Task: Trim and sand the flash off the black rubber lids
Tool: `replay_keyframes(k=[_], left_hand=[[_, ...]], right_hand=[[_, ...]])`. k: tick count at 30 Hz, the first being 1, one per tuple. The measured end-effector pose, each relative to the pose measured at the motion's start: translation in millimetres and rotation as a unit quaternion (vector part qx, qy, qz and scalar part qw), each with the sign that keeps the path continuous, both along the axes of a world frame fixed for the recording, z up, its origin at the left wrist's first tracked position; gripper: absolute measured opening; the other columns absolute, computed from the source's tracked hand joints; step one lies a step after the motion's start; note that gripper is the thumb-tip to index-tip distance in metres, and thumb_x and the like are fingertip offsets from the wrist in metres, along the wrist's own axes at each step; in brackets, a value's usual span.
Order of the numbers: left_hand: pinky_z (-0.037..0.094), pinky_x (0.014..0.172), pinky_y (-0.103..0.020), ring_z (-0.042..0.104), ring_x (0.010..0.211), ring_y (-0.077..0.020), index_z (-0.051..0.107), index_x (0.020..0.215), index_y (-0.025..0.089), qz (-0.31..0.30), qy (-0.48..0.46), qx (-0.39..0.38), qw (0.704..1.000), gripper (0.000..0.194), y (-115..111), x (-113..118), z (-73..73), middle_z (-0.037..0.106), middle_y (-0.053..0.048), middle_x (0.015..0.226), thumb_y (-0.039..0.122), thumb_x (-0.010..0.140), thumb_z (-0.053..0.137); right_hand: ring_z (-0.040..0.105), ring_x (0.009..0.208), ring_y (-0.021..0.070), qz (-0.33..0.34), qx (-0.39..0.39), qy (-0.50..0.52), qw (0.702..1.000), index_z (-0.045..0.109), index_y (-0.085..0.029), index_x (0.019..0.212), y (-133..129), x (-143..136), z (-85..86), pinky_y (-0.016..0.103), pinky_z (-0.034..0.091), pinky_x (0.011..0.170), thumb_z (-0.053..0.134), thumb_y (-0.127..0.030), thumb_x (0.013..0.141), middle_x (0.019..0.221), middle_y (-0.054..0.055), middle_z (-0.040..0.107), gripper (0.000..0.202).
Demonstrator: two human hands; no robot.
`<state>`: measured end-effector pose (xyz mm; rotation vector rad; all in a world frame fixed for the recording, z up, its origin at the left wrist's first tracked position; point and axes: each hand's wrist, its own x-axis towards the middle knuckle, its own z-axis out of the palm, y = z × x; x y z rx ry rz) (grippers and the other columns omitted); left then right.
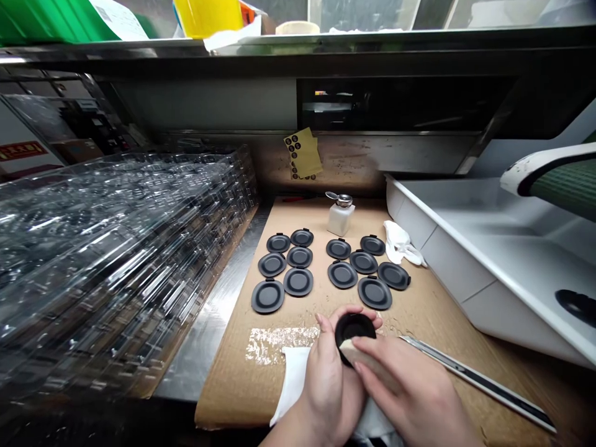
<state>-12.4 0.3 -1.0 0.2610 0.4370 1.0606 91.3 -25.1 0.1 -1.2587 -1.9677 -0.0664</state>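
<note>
My left hand (323, 372) cups a round black lid-like disc (354, 324), its fingers curled behind the rim. My right hand (414, 382) presses a pale beige pad (348, 351) against the disc's near side; much of the pad is hidden under the fingers. Beyond my hands, several similar black discs with small tabs lie flat on the cardboard (233, 372) in two groups, a left group (298, 281) and a right group (343, 274). White cloth (292, 379) lies beneath my left wrist. To the right of my right hand rests a slim cutter knife (479, 374).
A white bottle with a metal top (341, 217) and a crumpled white cloth (399, 242) stand behind the discs. Stacked clear plastic trays (139, 248) fill the left side. On the right is a large white bin (447, 248) with a black piece inside. A metal shelf (261, 49) overhangs.
</note>
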Motion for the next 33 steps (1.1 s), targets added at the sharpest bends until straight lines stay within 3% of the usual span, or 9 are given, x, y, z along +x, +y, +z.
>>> replay_keyframes(k=[4,7,10,15,20,26,33], left_hand=[[0.028,0.099,-0.038,0.051,0.102,-0.0212,0.058,0.092,0.015,0.006,-0.023,0.006,1.000,0.048,-0.5,0.5,0.3,0.059,-0.009,0.099,0.050,0.086,0.026],[0.027,0.099,-0.038,0.051,0.099,-0.0207,0.058,0.090,0.015,0.008,0.003,0.011,1.000,0.048,-1.0,0.0,0.0,0.059,-0.009,0.096,0.051,0.085,0.026],[0.027,0.099,-0.040,0.049,0.101,-0.0218,0.058,0.093,0.014,0.009,0.014,0.014,1.000,0.049,-1.1,0.6,-1.5,0.058,-0.010,0.098,0.051,0.085,0.026],[0.025,0.101,-0.040,0.047,0.103,-0.0207,0.058,0.094,0.015,0.005,-0.001,0.022,1.000,0.048,-0.1,2.4,-2.2,0.057,-0.009,0.099,0.049,0.086,0.026],[0.025,0.101,-0.040,0.047,0.104,-0.0207,0.058,0.094,0.016,0.005,0.030,0.046,0.998,0.043,-1.1,2.5,-1.4,0.056,-0.008,0.101,0.044,0.087,0.027],[0.024,0.104,-0.038,0.048,0.107,-0.0211,0.059,0.092,0.015,0.016,0.072,0.040,0.996,0.042,-2.7,2.9,-0.2,0.058,-0.008,0.101,0.045,0.086,0.029],[0.026,0.102,-0.039,0.049,0.105,-0.0207,0.058,0.092,0.015,0.003,0.020,0.007,1.000,0.041,0.1,2.3,-0.3,0.058,-0.009,0.100,0.045,0.086,0.031]], right_hand=[[0.060,0.084,0.0102,-0.036,0.015,0.019,0.999,0.056,-0.020,0.100,4.0,-1.0,0.2,0.020,0.047,0.077,0.052,-0.017,0.079,0.089,0.001,0.065,0.021],[0.060,0.077,0.0104,0.001,0.007,0.004,1.000,0.055,-0.019,0.100,-0.4,-0.1,-1.5,0.020,0.049,0.070,0.050,-0.016,0.080,0.083,0.002,0.064,0.021],[0.059,0.070,0.0089,0.049,-0.049,-0.036,0.997,0.055,-0.022,0.100,-6.5,16.8,1.9,0.018,0.048,0.061,0.049,-0.018,0.081,0.077,0.000,0.062,0.021],[0.057,0.077,0.0093,0.004,-0.047,-0.058,0.997,0.054,-0.024,0.106,-5.7,47.5,12.7,0.019,0.046,0.066,0.051,-0.020,0.082,0.085,0.001,0.061,0.025],[0.055,0.075,0.0119,0.003,-0.023,-0.091,0.996,0.056,-0.021,0.110,-7.8,34.8,0.6,0.024,0.045,0.065,0.048,-0.014,0.082,0.087,0.004,0.062,0.030],[0.056,0.068,0.0117,0.039,0.023,-0.044,0.998,0.056,-0.012,0.110,-15.6,10.3,-9.6,0.022,0.045,0.060,0.050,-0.007,0.077,0.077,0.006,0.062,0.034],[0.057,0.072,0.0130,0.011,0.027,-0.129,0.991,0.054,-0.016,0.115,-14.5,31.5,-7.8,0.025,0.045,0.064,0.047,-0.013,0.080,0.084,0.006,0.065,0.036]])
